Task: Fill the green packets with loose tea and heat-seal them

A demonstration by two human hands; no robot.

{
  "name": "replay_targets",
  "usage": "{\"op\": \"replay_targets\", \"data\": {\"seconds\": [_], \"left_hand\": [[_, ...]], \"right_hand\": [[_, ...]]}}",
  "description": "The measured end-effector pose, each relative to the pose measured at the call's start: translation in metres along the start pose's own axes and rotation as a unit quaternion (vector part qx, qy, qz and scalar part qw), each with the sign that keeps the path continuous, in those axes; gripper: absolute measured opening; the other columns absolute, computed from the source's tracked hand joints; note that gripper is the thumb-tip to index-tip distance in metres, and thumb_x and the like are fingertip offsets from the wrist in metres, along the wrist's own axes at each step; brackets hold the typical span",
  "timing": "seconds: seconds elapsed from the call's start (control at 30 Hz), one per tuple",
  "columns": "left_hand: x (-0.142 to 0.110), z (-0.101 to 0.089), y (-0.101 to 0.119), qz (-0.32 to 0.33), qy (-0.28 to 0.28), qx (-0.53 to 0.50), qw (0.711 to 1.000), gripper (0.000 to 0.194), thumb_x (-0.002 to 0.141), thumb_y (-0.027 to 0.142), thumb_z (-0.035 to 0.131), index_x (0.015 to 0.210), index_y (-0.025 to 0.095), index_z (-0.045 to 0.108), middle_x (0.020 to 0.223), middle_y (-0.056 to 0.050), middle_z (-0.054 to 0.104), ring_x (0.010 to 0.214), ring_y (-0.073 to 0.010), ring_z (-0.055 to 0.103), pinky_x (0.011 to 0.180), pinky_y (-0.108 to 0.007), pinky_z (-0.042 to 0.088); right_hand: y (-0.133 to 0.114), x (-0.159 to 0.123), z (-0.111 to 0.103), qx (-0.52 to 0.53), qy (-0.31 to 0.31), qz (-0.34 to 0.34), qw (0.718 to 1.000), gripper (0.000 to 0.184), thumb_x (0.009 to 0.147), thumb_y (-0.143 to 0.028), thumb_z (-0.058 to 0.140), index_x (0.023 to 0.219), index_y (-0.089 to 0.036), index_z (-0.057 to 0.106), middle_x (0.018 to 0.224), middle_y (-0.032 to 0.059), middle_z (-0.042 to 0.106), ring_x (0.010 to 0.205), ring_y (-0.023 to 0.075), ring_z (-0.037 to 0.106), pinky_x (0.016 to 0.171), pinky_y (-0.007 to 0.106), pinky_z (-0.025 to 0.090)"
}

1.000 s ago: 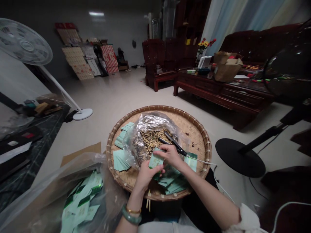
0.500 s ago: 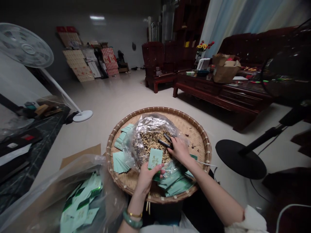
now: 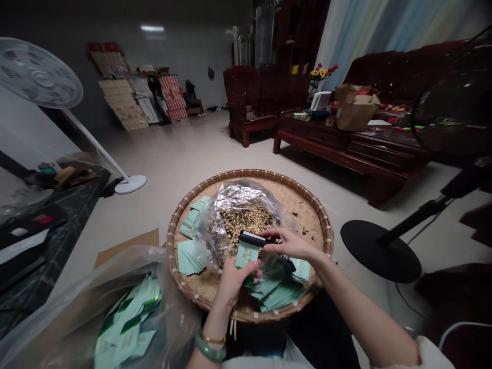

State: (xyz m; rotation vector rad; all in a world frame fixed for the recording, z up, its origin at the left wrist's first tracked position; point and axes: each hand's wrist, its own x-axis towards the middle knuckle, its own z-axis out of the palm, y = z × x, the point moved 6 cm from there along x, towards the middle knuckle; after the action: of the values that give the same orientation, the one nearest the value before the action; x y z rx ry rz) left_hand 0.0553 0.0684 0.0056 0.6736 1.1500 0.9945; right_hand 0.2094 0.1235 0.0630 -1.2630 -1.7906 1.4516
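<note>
My left hand (image 3: 233, 279) holds a small pale green packet (image 3: 246, 257) by its lower part, thumb in front. Across the packet's top edge lies a black, long-jawed hand-held bag sealer (image 3: 252, 238), gripped from the right by my right hand (image 3: 287, 243). Just beyond is a clear plastic bag (image 3: 246, 190) with a loose, dry tan-and-black mix (image 3: 249, 221) inside. Fanned green packets (image 3: 190, 258) rest left of that bag, and a pile of others (image 3: 279, 291) lies under my right hand. All this sits on a round woven bamboo tray (image 3: 328, 225).
A large clear bag of green packets (image 3: 128, 320) stands at the lower left beside cardboard (image 3: 128, 245). A white fan (image 3: 130, 183) is on the left, and a black fan base (image 3: 380, 251) on the right. Behind stands a dark wooden table (image 3: 346, 154).
My right hand has drawn the sealer back from over the loose mix. Its parted jaws have come together across the top of the packet, which my left hand keeps nearly still.
</note>
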Motion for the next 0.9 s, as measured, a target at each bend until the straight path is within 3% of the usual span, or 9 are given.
{"op": "replay_targets", "data": {"seconds": [0.1,0.23,0.53,0.7,0.9], "left_hand": [[0.0,0.0,-0.001,0.006,-0.007,0.013,1.0,0.042,0.049,0.033,0.084,0.079,0.009,0.068,0.076,-0.009,0.072,0.054,-0.0151,0.064,0.045,-0.022,0.05],[0.0,-0.005,0.002,0.013,-0.008,0.021,1.0,0.043,0.05,0.034,0.084,0.081,0.009,0.067,0.081,-0.01,0.073,0.054,-0.0143,0.064,0.045,-0.021,0.05],[-0.001,-0.024,-0.002,0.001,-0.002,0.002,1.0,0.042,0.06,0.046,0.077,0.075,0.009,0.064,0.07,-0.009,0.071,0.056,-0.0178,0.068,0.043,-0.02,0.051],[-0.001,-0.028,-0.003,-0.003,-0.004,0.007,1.0,0.042,0.061,0.047,0.076,0.077,0.009,0.064,0.07,-0.008,0.071,0.058,-0.0187,0.069,0.044,-0.019,0.052],[-0.003,-0.029,0.0,-0.016,-0.018,-0.001,1.0,0.041,0.063,0.045,0.075,0.077,0.008,0.064,0.073,-0.01,0.072,0.057,-0.0178,0.069,0.044,-0.018,0.052]], "right_hand": [[0.003,0.003,0.007,-0.005,0.009,-0.002,1.0,0.04,0.071,-0.033,0.066,0.108,-0.017,0.066,0.089,0.0047,0.068,0.067,0.0147,0.057,0.054,0.024,0.042],[0.002,0.006,0.007,-0.014,0.039,-0.03,0.999,0.032,0.072,-0.028,0.064,0.101,-0.016,0.068,0.09,0.005,0.069,0.07,0.016,0.057,0.06,0.026,0.043],[0.006,0.008,0.0,-0.015,0.071,0.002,0.997,0.035,0.075,-0.032,0.06,0.104,-0.013,0.065,0.073,0.0023,0.062,0.054,0.011,0.046,0.049,0.023,0.036],[0.012,0.009,0.004,0.066,0.031,0.026,0.997,0.038,0.073,-0.038,0.065,0.103,-0.014,0.064,0.065,-0.0022,0.055,0.049,0.0074,0.041,0.044,0.02,0.032],[0.019,0.006,0.006,0.204,-0.05,0.051,0.976,0.051,0.066,-0.047,0.072,0.102,-0.013,0.063,0.061,-0.0038,0.053,0.047,0.0063,0.044,0.046,0.02,0.036]]}}
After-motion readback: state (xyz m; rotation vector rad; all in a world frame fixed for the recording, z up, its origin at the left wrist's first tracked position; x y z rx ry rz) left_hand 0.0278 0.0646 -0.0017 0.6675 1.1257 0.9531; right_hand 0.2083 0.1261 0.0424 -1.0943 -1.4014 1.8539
